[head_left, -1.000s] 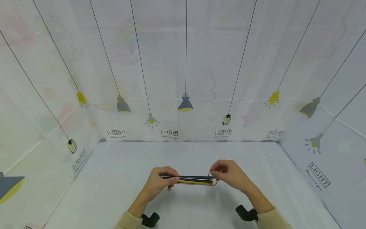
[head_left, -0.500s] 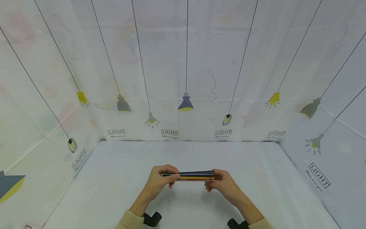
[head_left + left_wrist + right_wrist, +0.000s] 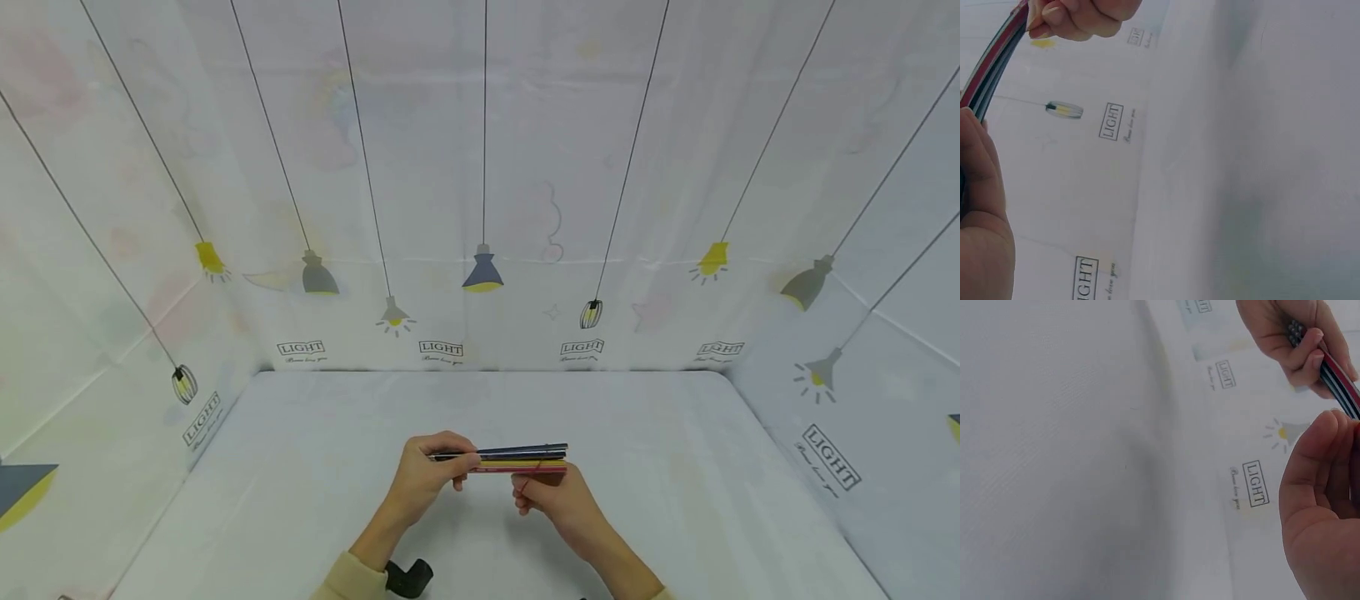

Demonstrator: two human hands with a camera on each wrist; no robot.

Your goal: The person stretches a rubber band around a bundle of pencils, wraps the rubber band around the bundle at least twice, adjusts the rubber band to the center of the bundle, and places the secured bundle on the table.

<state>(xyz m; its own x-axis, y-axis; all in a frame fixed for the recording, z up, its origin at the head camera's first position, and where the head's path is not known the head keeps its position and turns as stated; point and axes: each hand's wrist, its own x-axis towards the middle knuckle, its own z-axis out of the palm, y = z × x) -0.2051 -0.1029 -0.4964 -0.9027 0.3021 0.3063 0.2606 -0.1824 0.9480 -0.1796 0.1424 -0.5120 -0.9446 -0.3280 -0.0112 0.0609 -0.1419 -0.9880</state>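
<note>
A bundle of several pencils (image 3: 517,455), dark, yellow and red, is held level above the table in the head view. My left hand (image 3: 420,477) grips its left end between thumb and fingers. Near the bundle's right end a thin reddish rubber band (image 3: 537,467) crosses the pencils. Just below that end, my right hand (image 3: 558,500) has curled fingers and pinches the band, pulling it towards me. The left wrist view shows the red and dark pencils (image 3: 996,56) running between both hands. Pencil tips (image 3: 1295,330) poke out of the left hand in the right wrist view.
A white cloth covers the table (image 3: 337,533). Behind it and at both sides hang white curtains (image 3: 420,167) printed with lamps. A black curved piece (image 3: 409,577) sits by my left wrist.
My right hand first came in around the bundle's right end with the band, then shifted left and below it, drawing the band downward. The left hand keeps its grip on the pencils.
</note>
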